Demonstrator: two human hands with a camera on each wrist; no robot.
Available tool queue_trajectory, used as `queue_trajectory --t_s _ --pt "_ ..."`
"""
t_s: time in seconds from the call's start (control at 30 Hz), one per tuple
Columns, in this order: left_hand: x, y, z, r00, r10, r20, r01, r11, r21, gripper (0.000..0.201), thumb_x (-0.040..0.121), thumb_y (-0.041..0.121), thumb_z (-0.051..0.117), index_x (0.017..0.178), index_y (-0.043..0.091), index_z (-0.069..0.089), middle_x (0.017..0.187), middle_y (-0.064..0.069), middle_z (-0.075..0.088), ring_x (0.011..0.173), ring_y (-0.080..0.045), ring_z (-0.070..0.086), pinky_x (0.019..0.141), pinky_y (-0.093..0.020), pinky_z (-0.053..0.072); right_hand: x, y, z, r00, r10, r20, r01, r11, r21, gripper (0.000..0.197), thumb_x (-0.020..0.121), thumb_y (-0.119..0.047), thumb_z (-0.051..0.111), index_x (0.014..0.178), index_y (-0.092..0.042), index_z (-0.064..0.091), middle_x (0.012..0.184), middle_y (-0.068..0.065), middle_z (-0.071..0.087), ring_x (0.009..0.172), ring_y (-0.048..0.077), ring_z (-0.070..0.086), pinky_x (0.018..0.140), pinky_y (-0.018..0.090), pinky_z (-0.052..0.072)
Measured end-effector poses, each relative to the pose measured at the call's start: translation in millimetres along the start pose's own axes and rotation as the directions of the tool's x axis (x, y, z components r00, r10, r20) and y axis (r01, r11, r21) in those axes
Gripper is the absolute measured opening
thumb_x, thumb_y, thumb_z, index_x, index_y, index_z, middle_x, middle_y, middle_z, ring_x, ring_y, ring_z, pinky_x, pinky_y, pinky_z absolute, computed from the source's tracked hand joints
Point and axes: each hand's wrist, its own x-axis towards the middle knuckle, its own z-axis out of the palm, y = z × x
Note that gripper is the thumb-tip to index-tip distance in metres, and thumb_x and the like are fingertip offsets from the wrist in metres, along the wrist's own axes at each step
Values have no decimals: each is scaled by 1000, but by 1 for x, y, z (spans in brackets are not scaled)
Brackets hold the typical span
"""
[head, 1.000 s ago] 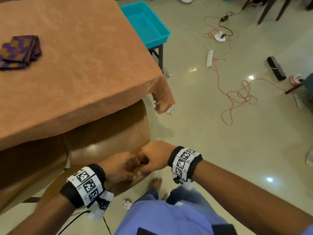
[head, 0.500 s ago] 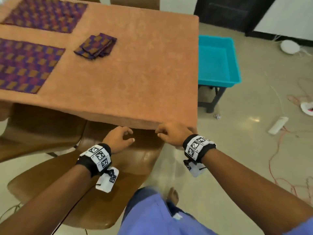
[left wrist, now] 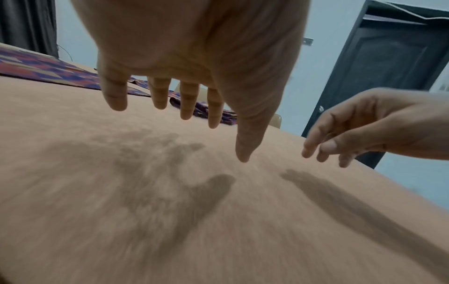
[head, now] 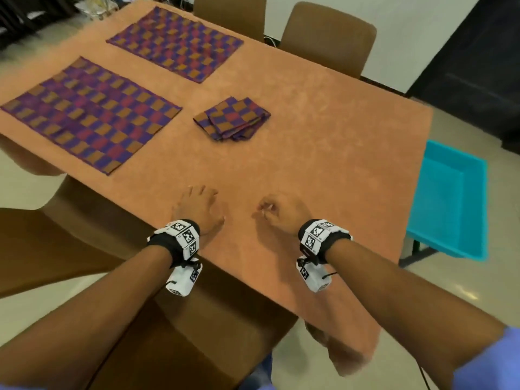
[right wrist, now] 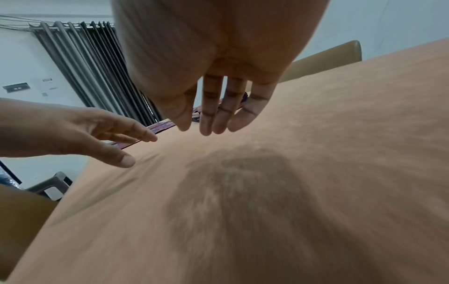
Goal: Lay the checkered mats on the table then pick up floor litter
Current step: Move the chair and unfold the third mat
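Mat-laying step is in hand: 2 checkered mats (head: 92,114) lie flat, the folded stack (head: 232,118) sits just beyond the fingertips. Left hand (head: 198,211) spread, right hand (head: 281,213) loosely curled, both empty. Next, probably: reach forward, lift 1 mat.

Two spread checkered mats (head: 92,114) (head: 176,43), one folded stack (head: 232,118), two chairs (head: 327,38) (head: 230,12) beyond.
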Motion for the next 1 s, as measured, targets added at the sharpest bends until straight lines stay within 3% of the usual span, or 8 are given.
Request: queue_trajectory --t_s 0.2,0.27,0.37,0.5,0.67,0.8,0.93,1.0 --pt "58 -9 -24 993 -114 12 115 992 -47 74 70 46 75 136 37 42 156 4 25 144 -27 19 109 -54 30 141 0 -29 982 -134 -134 126 990 -70 59 79 -48 35 117 -14 65 117 10 66 105 31 60 91 40 46" --pt "64 -14 -22 989 -142 50 146 986 -74 73 68 47 77 133 39 45 154 5 27 141 -28 24 106 -55 33 181 -8 -38 976 -148 -159 137 987 -83 51 82 -41 46 120 -12 65 124 13 63 110 33 59 97 43 44" --pt "68 -19 -19 989 -142 38 145 984 -103 72 63 51 79 127 43 49 146 7 36 133 -26 32 99 -51 39 230 -12 -43 987 -113 -110 97 985 -143 52 84 -21 61 136 -14 54 148 11 45 135 30 42 112 40 32" --pt "70 -22 -19 991 -136 14 137 986 -99 71 59 55 80 123 45 51 136 11 40 128 -24 35 94 -50 42 266 -6 -39 999 -40 -4 37 955 -294 56 91 -30 57 145 -19 43 157 4 31 144 26 28 115 42 30" --pt "73 -18 -22 980 -185 74 194 971 -142 69 58 51 82 119 47 50 137 12 37 131 -23 30 91 -53 42 277 6 -31 992 -83 -98 54 963 -264 38 99 -29 46 134 -22 57 146 5 50 135 29 42 109 42 37" --pt "76 -18 -24 975 -194 109 207 970 -129 68 57 52 83 116 47 49 136 13 34 133 -24 27 86 -53 40 272 3 -43 958 -133 -254 79 975 -210 29 98 -32 40 116 -26 63 114 3 69 103 30 62 81 45 52" --pt "78 -15 -27 973 -197 123 212 970 -117 69 57 52 83 116 47 48 134 13 36 129 -26 30 90 -54 44 263 2 -73 894 -214 -393 145 970 -197 28 99 -22 42 115 -16 63 105 10 70 92 33 62 75 40 46" --pt "83 -14 -31 966 -230 118 247 955 -161 77 59 51 81 125 45 43 136 11 39 129 -28 34 95 -55 43 257 -1 -93 881 -234 -410 168 967 -191 27 99 -21 42 116 -14 63 102 12 68 91 33 60 74 37 41"
